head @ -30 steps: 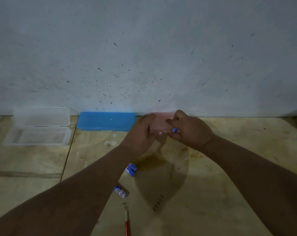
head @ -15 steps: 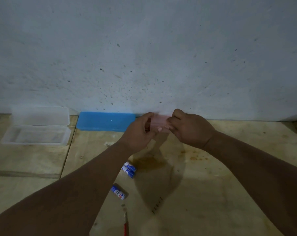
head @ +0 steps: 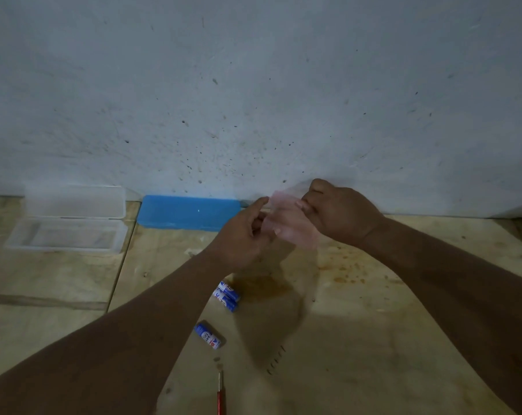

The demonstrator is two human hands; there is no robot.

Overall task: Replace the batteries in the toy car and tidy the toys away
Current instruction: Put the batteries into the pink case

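Observation:
Both my hands hold a pale pink plastic case (head: 289,221), blurred and tilted, lifted off the floor near the wall. My left hand (head: 241,235) grips its left end and my right hand (head: 340,214) grips its right end. Two blue and white batteries (head: 227,295) lie side by side on the wooden floor below my left wrist. A third battery (head: 208,336) lies apart, closer to me. A red-handled screwdriver (head: 220,396) lies at the bottom edge. No toy car shows.
A closed blue case (head: 190,215) lies against the white wall (head: 253,85). Left of it an open clear plastic case (head: 68,223) rests with its lid up. A brown stain (head: 268,286) marks the plywood floor (head: 373,339) under my hands.
The pink case has come up off the floor by the wall and tilted between my hands. The battery seen in my right fingers a second ago no longer shows.

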